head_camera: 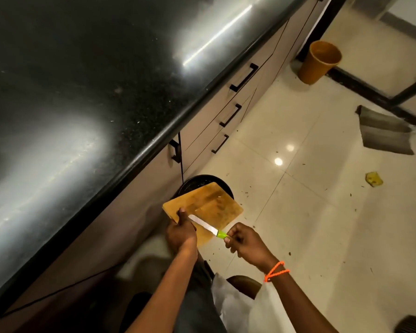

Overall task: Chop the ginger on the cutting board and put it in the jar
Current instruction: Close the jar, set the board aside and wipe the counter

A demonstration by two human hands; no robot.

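Observation:
My left hand grips the near left corner of a wooden cutting board, thumb on top, and holds it tilted over a black round bin on the floor. My right hand pinches the green handle of a small knife whose blade lies flat across the board's near part. The board's surface shows stains and a few tiny scraps; no ginger pieces or jar are visible.
A black stone countertop fills the left, with beige drawers and black handles below it. On the tiled floor stand an orange bucket, a grey cloth, a yellow scrap and scattered bits.

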